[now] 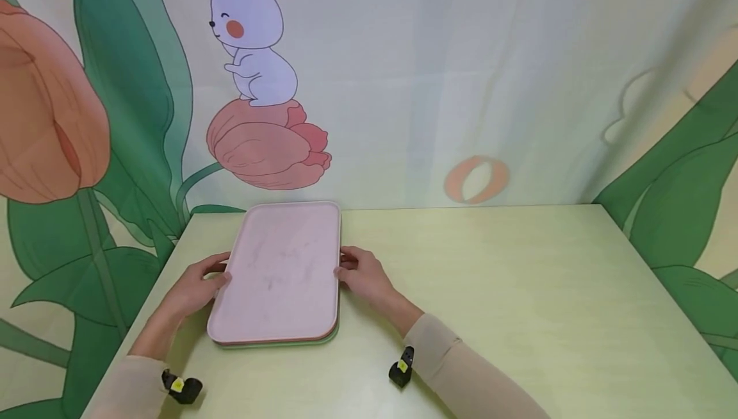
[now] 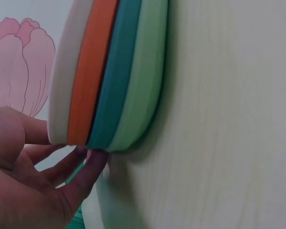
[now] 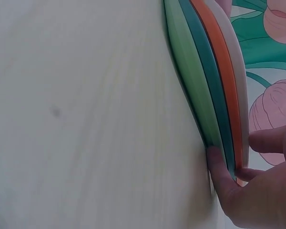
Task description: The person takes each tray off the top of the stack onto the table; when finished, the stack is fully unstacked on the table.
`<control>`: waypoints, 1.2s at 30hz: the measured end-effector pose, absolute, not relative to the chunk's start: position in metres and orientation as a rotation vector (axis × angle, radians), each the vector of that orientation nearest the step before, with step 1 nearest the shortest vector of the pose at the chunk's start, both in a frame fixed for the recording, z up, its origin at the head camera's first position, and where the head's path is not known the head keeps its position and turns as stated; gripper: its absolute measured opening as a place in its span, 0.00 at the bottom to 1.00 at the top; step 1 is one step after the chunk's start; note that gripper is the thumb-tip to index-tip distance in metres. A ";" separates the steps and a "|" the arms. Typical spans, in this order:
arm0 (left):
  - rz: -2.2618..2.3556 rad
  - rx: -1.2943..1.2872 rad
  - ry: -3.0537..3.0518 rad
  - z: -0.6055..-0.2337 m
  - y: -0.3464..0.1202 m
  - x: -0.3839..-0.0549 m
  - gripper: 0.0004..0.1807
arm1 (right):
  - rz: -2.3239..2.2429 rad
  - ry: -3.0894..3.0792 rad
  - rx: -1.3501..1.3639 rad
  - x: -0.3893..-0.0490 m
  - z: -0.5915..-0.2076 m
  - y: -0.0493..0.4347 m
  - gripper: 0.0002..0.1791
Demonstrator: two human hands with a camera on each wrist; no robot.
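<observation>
A stack of rectangular trays (image 1: 277, 275) lies at the left of the table, the pale pink one on top. Below it, the left wrist view shows an orange tray (image 2: 88, 95), a teal tray (image 2: 112, 95) and a light green tray (image 2: 140, 90) at the bottom. My left hand (image 1: 196, 287) grips the stack's left side, thumb near the top rim and fingers at the lower edge. On the opposite side my right hand (image 1: 366, 276) holds the stack's edge between thumb and fingers. Whether the stack is slightly raised, I cannot tell.
The pale green table (image 1: 507, 303) extends to the right of the stack. Behind it hangs a curtain (image 1: 380, 86) printed with a rabbit, tulips and leaves. A small black camera sits on each wrist.
</observation>
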State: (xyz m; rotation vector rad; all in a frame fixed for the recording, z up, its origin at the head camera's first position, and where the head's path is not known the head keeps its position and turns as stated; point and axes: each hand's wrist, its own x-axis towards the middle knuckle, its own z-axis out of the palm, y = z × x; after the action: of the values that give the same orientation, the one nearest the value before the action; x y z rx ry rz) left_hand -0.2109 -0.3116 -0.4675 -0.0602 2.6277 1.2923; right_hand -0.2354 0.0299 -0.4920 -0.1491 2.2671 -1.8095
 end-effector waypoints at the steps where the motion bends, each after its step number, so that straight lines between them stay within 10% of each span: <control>1: 1.305 -0.074 2.627 -0.468 -0.311 -0.212 0.31 | -1.823 2.257 -0.143 -0.235 -0.492 0.030 0.28; 36: 1.643 -0.170 2.427 -0.459 -0.188 -0.220 0.28 | -2.042 2.091 0.033 -0.224 -0.478 0.159 0.24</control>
State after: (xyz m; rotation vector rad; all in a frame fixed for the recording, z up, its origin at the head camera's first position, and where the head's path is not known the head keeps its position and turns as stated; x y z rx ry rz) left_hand -0.2204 -0.1876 -0.4594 -0.1697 2.4273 1.6433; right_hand -0.2237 0.1586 -0.4780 0.0330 2.0913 -2.0422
